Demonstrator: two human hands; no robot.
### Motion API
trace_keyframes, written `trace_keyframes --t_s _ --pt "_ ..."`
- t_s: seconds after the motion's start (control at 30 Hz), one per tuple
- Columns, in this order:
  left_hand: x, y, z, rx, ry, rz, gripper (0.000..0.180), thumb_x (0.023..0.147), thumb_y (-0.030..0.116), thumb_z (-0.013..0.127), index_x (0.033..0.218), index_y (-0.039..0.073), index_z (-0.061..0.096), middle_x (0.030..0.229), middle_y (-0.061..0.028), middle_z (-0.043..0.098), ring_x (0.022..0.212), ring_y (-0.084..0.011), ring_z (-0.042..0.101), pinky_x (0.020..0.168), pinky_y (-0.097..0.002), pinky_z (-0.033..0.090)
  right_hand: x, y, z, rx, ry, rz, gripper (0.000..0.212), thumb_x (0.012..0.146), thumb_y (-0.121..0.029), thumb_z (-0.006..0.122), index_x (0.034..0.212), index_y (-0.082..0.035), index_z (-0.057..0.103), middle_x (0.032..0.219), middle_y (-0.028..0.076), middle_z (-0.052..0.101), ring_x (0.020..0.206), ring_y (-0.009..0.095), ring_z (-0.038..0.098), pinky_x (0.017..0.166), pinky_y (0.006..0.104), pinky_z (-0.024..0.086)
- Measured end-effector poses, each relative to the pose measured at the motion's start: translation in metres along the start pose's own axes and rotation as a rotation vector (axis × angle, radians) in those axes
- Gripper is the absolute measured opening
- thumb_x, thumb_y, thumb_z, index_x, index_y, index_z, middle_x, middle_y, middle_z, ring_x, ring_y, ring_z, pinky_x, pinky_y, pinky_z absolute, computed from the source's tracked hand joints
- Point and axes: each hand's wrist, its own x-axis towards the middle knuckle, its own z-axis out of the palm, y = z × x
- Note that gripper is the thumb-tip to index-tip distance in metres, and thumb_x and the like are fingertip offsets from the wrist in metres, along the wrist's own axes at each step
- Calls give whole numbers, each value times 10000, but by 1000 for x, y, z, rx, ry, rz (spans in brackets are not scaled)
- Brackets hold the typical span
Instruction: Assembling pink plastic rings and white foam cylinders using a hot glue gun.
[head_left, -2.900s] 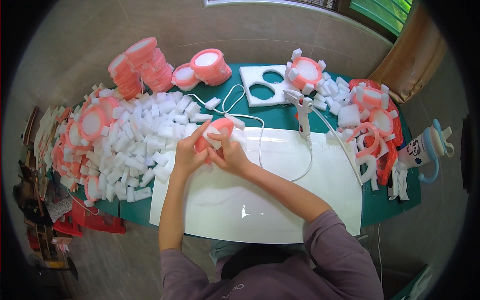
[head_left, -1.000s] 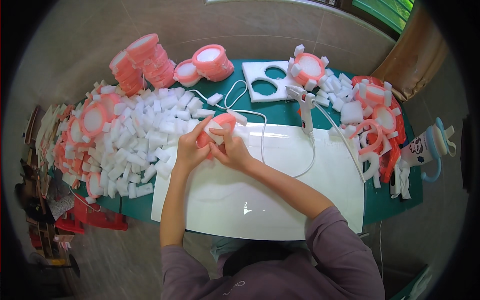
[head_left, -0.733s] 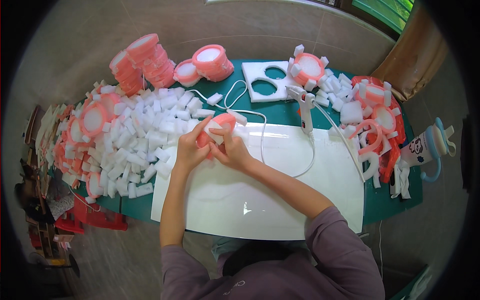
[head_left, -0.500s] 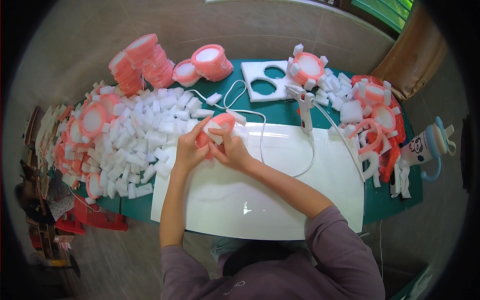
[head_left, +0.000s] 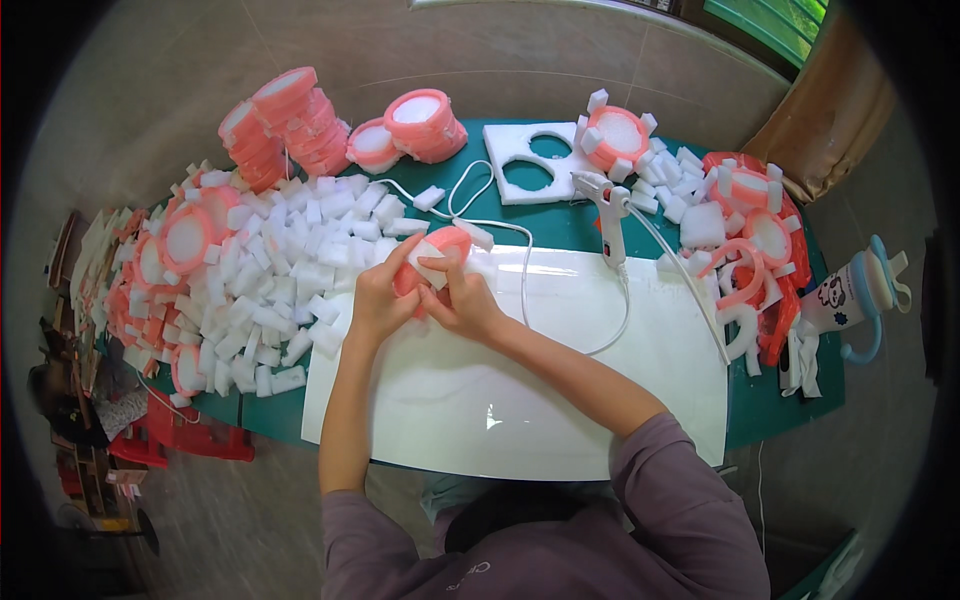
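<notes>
Over the far left part of a glossy white board point(head_left: 560, 400), both hands are closed on a pink foam ring point(head_left: 455, 240). My left hand point(head_left: 376, 302) grips its left side. My right hand point(head_left: 466, 304) presses from the right, thumb and fingers around a small white foam block point(head_left: 427, 251) against the ring. The fingers cover much of the ring's near side. Just beyond it lies another white foam block point(head_left: 474, 235). A white glue gun point(head_left: 609, 225) stands to the right of the hands, its cord running across the board.
A heap of white foam blocks point(head_left: 270, 270) with several pink rings spreads at the left. Stacked pink discs point(head_left: 310, 130) stand at the back. A foam sheet with two round holes point(head_left: 515, 190) lies behind the glue gun. A tumbler point(head_left: 845, 295) stands at the right edge.
</notes>
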Motion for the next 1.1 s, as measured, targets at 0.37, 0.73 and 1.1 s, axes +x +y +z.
trace_keyframes --t_s 0.37,0.73,1.1 --pt "0 -1 1 -1 -2 8 625 587 35 624 1196 116 510 639 -139 558 532 -256 543 524 -304 432 0 0 0 9 6 8 401 770 -76 575 1121 -54 382 584 96 557 465 226 584 445 295 447" --pt "0 -2 1 -12 1 22 626 590 40 621 1201 115 504 634 -142 558 543 -267 552 530 -314 437 -1 1 1 6 2 24 393 769 -77 583 1114 -52 396 639 97 574 463 210 581 446 289 450" --pt "-1 -1 -1 -6 -8 4 629 587 43 628 1200 118 507 642 -138 559 544 -261 547 532 -309 436 -1 0 0 22 -10 22 401 769 -70 573 1122 -51 384 601 95 565 469 213 585 459 287 453"
